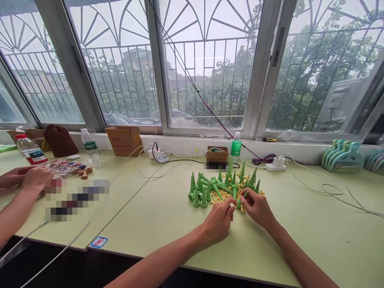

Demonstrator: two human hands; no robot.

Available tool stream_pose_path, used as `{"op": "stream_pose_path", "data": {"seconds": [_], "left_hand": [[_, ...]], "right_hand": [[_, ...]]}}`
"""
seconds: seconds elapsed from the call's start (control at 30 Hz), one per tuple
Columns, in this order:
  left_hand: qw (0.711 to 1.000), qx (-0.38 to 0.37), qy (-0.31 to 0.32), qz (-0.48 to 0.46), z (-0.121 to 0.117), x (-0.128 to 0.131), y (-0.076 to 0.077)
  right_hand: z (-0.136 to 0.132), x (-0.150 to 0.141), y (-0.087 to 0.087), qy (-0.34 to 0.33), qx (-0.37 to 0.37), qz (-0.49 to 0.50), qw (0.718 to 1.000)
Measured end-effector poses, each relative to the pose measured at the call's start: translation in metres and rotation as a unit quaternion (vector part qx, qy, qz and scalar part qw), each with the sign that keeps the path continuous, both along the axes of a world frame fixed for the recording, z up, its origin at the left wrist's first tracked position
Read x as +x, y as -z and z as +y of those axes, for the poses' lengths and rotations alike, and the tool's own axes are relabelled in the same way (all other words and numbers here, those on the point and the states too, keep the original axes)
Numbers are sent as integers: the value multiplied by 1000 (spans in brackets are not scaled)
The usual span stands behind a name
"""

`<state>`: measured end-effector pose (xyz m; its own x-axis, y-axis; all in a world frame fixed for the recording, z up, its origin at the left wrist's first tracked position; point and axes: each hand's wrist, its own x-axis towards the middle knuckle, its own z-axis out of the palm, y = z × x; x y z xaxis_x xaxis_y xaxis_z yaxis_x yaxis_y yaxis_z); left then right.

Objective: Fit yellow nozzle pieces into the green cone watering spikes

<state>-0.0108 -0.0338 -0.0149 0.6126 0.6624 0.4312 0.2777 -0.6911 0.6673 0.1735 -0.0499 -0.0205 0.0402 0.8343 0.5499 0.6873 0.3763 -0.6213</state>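
Observation:
Both my hands meet at the front of a cluster of green plastic spikes (196, 198). In the fingertips of my right hand (259, 208) is one green plastic spike (239, 203), mostly covered by the fingers. My left hand (220, 219) is curled close against it, its index finger reaching the same piece; whatever lies inside its grip is hidden. Small yellow plastic parts (216, 196) are scattered among the spikes, and some spikes have yellow pieces fitted on them. Several spikes stand point up, while others lie on their sides.
Behind the pile are a small cardboard box (220, 156) and a green-labelled bottle (236, 146). Power strips (276, 166) and loose cables run along the sill. Light-green plastic hangers (342, 156) stand right. At left, another person's hands (36, 179) work over small wrapped items (64, 169).

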Motion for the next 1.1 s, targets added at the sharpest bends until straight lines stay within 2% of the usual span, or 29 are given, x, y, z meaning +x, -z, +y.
{"op": "stream_pose_path", "data": {"seconds": [0.27, 0.47, 0.67, 0.97, 1.1], "left_hand": [[999, -29, 13, 7, -3, -1, -1], [999, -25, 13, 23, -6, 0, 0], [998, -16, 26, 47, -9, 0, 1], [996, 48, 31, 67, -12, -1, 7], [994, 78, 25, 71, -15, -3, 9]], "right_hand": [[1, 0, 5, 45, 42, 1, 998], [6, 2, 13, 60, 16, -29, 998], [7, 1, 14, 79, 10, -19, 997], [5, -6, 16, 117, 32, -8, 993], [1, -10, 13, 158, 71, -6, 985]]}}
